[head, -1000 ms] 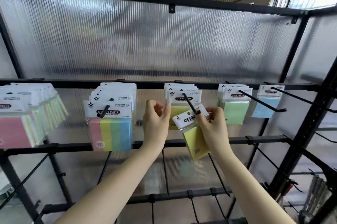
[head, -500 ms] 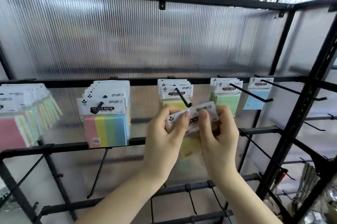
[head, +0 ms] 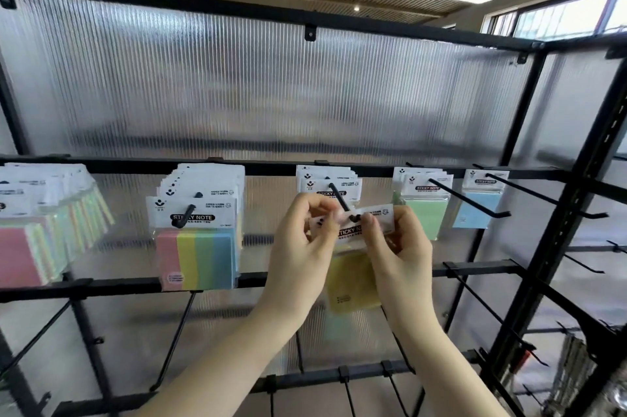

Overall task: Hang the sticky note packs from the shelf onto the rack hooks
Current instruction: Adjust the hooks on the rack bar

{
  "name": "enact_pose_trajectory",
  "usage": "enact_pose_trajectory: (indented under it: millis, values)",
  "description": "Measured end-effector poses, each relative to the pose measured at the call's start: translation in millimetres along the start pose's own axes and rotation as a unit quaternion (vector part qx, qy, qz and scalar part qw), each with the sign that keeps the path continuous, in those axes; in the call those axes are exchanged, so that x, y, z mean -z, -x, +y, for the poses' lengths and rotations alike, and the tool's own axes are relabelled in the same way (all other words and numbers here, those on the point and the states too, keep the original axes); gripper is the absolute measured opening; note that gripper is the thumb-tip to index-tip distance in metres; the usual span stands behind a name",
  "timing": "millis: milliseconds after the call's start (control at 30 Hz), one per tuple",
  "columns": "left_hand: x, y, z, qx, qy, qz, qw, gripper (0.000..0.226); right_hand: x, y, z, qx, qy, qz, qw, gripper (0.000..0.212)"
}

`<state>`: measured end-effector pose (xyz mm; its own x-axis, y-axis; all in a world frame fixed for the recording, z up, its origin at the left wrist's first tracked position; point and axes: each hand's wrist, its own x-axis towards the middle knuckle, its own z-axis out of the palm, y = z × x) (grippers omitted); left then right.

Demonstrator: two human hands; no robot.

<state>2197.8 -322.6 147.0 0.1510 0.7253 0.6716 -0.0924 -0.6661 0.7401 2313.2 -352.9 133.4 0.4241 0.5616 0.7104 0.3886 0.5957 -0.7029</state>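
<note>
I hold a yellow sticky note pack [head: 353, 281] by its white header card in front of the middle rack hook [head: 337, 196]. My left hand [head: 302, 247] pinches the card's left end and my right hand [head: 400, 247] pinches its right end. The hang hole in the card sits just at the tip of the hook. Behind it, several yellow packs [head: 325, 180] hang on the same hook. My fingers cover part of the card.
Multicolour packs [head: 196, 247] hang on the hook to the left, pink-fronted ones [head: 30, 240] at far left. Green packs [head: 424, 213] and a blue pack [head: 478, 206] hang to the right. Bare hooks [head: 475, 294] stick out on the lower rails and right frame [head: 556, 240].
My left hand has joined the right on the pack's header card. Together they turned the pack level and raised it to the tip of the middle hook.
</note>
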Motion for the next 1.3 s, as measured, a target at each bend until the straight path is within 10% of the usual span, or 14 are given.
enact_pose_trajectory:
  millis: [333,1067,1300]
  values:
    - [6,-10,-73,0.044,-0.081,0.06,0.994,0.08,-6,-14,49,-0.075,0.034,-0.005,0.997,0.012]
    - [-5,7,-90,0.26,-0.194,0.068,0.943,0.034,17,1,98,-0.345,0.169,-0.207,0.9,0.011]
    - [21,74,-82,0.258,-0.273,0.013,0.927,0.011,10,37,74,-0.266,0.144,-0.253,0.919,0.018]
